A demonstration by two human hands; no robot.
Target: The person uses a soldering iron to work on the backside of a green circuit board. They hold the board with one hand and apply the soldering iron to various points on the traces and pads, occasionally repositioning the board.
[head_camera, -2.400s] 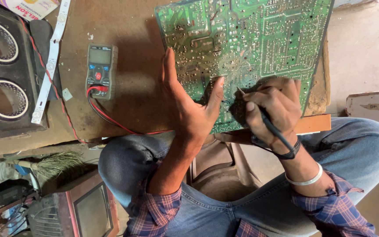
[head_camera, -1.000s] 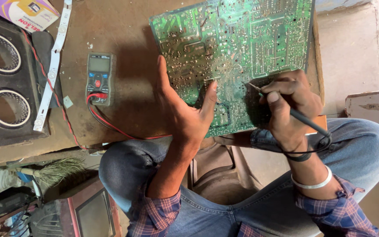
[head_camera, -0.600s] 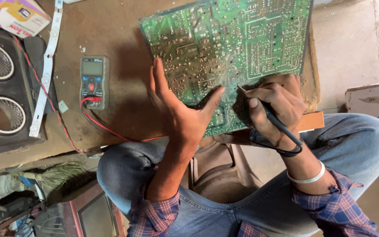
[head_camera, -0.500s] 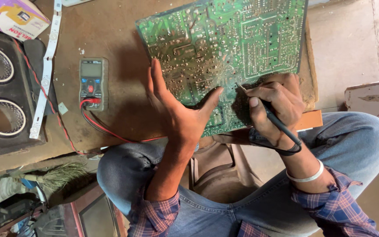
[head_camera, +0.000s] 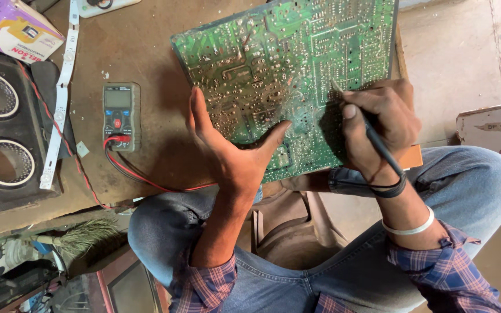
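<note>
A large green circuit board (head_camera: 285,64), solder side up, lies tilted on a brown worktable (head_camera: 146,52). My left hand (head_camera: 236,153) grips its near edge, thumb on top of the board. My right hand (head_camera: 378,124) holds a black test probe (head_camera: 378,145) like a pen, its metal tip touching the board near the right side. The probe's black lead loops around my right wrist. A grey digital multimeter (head_camera: 120,116) lies left of the board, with red and black leads (head_camera: 146,179) running from it toward my lap.
A black speaker box (head_camera: 1,127) with two round openings stands at the left. A white LED strip (head_camera: 59,98) lies beside it and a cardboard carton (head_camera: 13,29) at top left. A small brush (head_camera: 82,237) and an old television (head_camera: 123,284) sit below. My knees in jeans frame the bottom.
My right hand has moved the probe tip up and right on the board. The left hand keeps its grip on the board's edge. The view has shifted slightly.
</note>
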